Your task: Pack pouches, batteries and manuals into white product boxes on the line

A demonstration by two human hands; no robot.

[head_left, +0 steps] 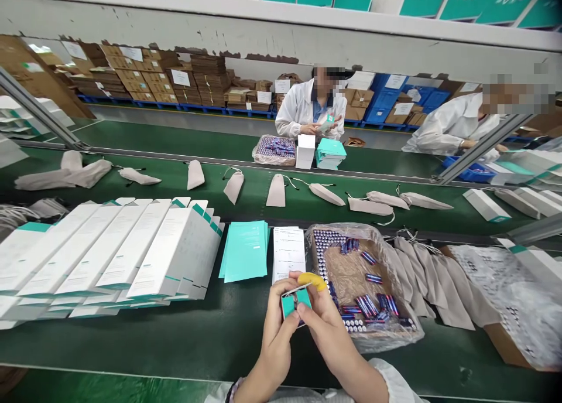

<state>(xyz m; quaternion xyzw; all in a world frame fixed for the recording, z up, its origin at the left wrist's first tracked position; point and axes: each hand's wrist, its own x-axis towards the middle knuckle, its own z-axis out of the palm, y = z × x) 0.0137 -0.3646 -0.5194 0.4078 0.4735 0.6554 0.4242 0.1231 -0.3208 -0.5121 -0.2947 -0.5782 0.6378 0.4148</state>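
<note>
Small teal-and-white carton (295,302) end-on, low centre of view, just above the green belt (228,333), not resting on it. Pinched from both sides: left hand (276,327) closed on its left edge, right hand (327,327) closed on its right, yellow finger cot (312,281) curled over the top. End flaps facing up, apparently parted. Contents, if any, hidden. Step, by judgement: working the carton's open end, either loading or tucking.

Next move likely calling for one hand freed, carton kept square by the other. Short reach only to the lined tray (346,271) of blue batteries (371,304), just beside on the right.

Just beyond the hands: white leaflets (288,250), teal booklets (244,252), then fanned flat white boxes (132,256) at left. Grey drawstring pouches (276,191) spaced along the far belt. Across it, a white-coated co-worker (307,107) handling a teal item, and a second white sleeve (443,127) at right. Stacked brown cartons (132,78) on pallets behind.
</note>
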